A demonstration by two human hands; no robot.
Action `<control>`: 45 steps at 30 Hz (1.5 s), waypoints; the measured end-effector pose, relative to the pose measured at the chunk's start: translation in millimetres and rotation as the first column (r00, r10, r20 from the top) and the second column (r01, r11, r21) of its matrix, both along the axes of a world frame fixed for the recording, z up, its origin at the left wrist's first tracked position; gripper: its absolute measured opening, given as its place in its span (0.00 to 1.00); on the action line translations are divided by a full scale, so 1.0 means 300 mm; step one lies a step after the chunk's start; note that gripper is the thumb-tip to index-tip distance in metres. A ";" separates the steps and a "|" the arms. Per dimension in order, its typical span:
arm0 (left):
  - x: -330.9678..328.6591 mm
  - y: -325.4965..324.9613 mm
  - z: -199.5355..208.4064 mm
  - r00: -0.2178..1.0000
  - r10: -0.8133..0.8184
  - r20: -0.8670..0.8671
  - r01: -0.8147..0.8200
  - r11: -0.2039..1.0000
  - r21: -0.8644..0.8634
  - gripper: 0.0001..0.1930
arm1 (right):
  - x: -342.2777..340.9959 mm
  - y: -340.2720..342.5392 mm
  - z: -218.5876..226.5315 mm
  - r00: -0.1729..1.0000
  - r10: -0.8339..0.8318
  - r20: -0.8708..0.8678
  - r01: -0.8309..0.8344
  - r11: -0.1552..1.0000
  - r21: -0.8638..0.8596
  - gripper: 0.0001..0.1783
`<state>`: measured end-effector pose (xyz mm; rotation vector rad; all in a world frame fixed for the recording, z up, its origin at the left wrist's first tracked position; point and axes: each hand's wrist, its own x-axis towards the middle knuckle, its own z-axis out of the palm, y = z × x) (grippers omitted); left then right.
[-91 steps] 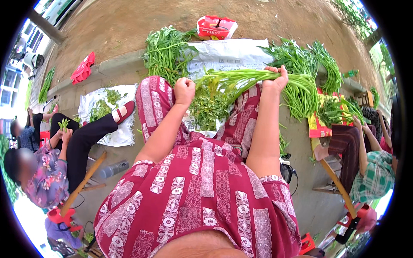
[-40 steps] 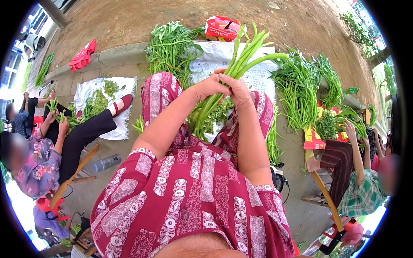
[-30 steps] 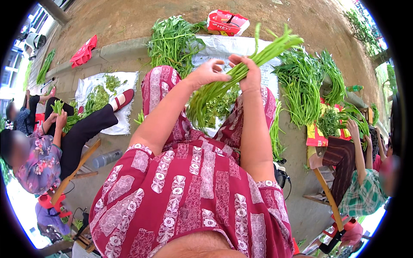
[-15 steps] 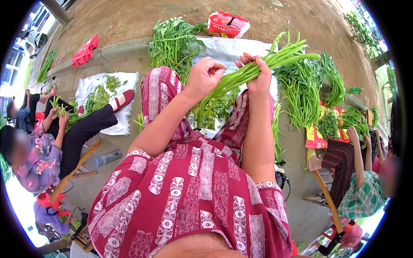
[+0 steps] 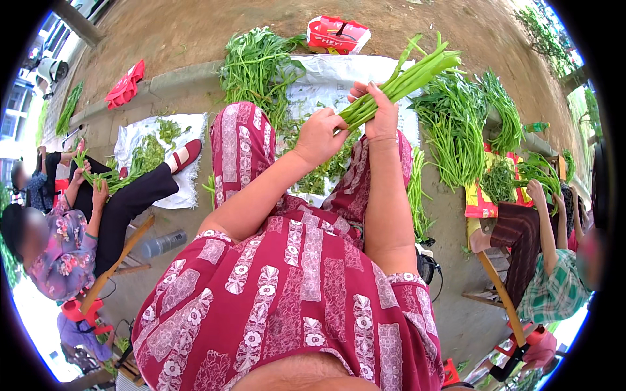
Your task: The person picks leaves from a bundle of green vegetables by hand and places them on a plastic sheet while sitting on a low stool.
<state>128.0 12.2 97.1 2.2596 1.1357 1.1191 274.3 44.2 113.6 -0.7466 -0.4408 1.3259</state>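
Note:
A bunch of long green leafy-vegetable stalks, resembling water spinach, is gripped in my right hand above my knees. Its thick cut ends point up and to the right. My left hand is closed at the bunch's lower left end, thumb and fingers pinched together on the stalks. Beneath my hands, between my knees, loose green leaves lie scattered on a white sheet.
Heaps of leafy stalks lie at left and right. Beyond the sheet sits a red-and-white packet. People sit on both sides handling greens; a bottle lies by the left person's wooden chair. A low kerb crosses behind.
My left hand has moved down and come against the bunch's lower end. The bunch has shifted slightly left, and its long drooping lower part no longer shows.

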 end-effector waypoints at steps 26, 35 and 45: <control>-0.067 -0.017 -0.041 0.777 0.082 0.624 0.573 0.321 -0.754 0.09 | 0.064 0.037 -0.016 0.991 -0.094 0.097 0.108 0.983 -0.146 0.12; -0.038 -0.018 -0.064 0.982 -0.087 0.166 0.161 0.850 -0.501 0.08 | 0.034 0.026 -0.003 0.984 -0.119 0.128 0.132 0.987 -0.092 0.10; 0.022 -0.057 -0.046 0.964 -0.130 -0.232 0.017 0.902 -0.431 0.11 | 0.003 0.014 -0.019 0.959 -0.224 0.171 0.238 0.969 -0.065 0.10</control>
